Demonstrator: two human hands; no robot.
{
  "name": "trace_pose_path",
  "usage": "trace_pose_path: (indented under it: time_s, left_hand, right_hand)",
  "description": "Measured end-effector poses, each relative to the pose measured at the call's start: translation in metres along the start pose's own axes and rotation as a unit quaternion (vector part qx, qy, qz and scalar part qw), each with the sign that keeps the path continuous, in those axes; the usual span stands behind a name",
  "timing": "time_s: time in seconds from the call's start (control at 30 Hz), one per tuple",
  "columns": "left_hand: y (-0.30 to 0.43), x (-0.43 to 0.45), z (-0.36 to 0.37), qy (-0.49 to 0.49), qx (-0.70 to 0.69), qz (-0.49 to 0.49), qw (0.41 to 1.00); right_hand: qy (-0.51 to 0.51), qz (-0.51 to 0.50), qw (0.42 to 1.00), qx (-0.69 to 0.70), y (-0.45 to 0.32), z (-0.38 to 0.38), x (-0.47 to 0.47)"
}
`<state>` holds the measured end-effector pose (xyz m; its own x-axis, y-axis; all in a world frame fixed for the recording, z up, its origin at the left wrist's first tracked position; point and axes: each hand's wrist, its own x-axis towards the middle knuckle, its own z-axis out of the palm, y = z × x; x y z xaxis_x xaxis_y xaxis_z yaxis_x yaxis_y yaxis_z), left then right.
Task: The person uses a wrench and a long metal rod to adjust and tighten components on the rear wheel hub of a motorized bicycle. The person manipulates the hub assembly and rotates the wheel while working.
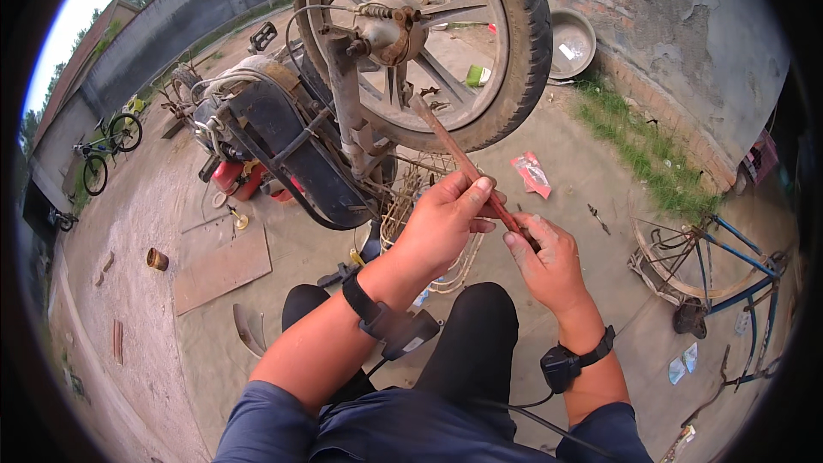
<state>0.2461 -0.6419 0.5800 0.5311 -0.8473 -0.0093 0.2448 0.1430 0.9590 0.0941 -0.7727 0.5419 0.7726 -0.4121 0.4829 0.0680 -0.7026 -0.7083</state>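
Observation:
Both my hands hold a long, flat, rusty bar [445,132] with a redder lower part. My left hand [443,218] wraps around its middle, thumb on top. Lower down, my right hand [546,257] pinches the near end between thumb and fingers. The far tip of the bar appears in front of a cast-spoke wheel [530,45] with a worn rubber tyre; I cannot tell whether they touch. At the wheel's centre is a rusty hub [389,35] with a spring and a cable. The wheel belongs to an overturned two-wheeler [289,135].
A wire basket [402,206] sits beneath the two-wheeler. On the right lies a blue bicycle frame [739,296]; a metal basin [569,45] leans by the wall. A red packet [532,173], a flat board [225,267], a rusty can [157,260] and a curved metal strip [246,329] lie around.

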Motion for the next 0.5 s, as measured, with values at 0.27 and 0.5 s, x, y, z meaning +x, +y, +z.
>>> trace_pose_path:
  time_s: [0.27,0.5]
  left_hand:
    - [0.026,0.037,-0.014,-0.007,-0.047,0.036,0.998]
    - [0.033,0.046,-0.019,0.012,-0.015,0.039,0.999]
  right_hand:
    - [0.071,-0.020,0.997,0.013,-0.004,-0.008,0.030]
    - [0.083,-0.058,0.995,-0.012,0.003,-0.006,0.045]
